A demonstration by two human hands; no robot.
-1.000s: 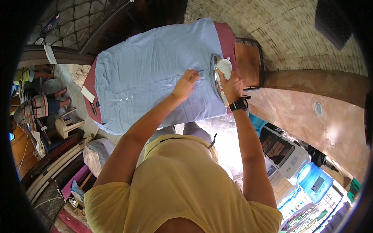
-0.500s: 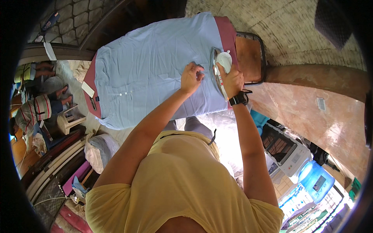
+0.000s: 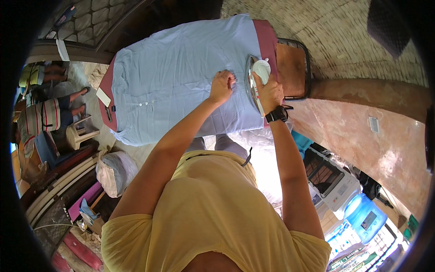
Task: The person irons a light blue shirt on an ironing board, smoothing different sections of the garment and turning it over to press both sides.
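Observation:
A light blue shirt [image 3: 181, 68] with small white buttons lies spread over a dark red padded board [image 3: 267, 43]. My right hand [image 3: 270, 95], with a black watch at the wrist, is closed round a clothes iron [image 3: 261, 69]. The iron has a white top and a shiny metal body, and it rests on the right part of the shirt. To its left, my left hand [image 3: 221, 87] is over the shirt with its fingers curled in. Whatever those fingers may hold is hidden.
A white card [image 3: 103, 98] and a small dark object [image 3: 108, 114] are on the board's left end. A brown-topped metal-framed stand [image 3: 291, 68] adjoins the right end. Other people sit at far left near a small wooden stool [image 3: 80, 135]. A blue water bottle [image 3: 366, 217] stands lower right.
The fingers of my left hand have curled in more. The iron and my right hand have hardly shifted. At far left, a seated person's legs have moved.

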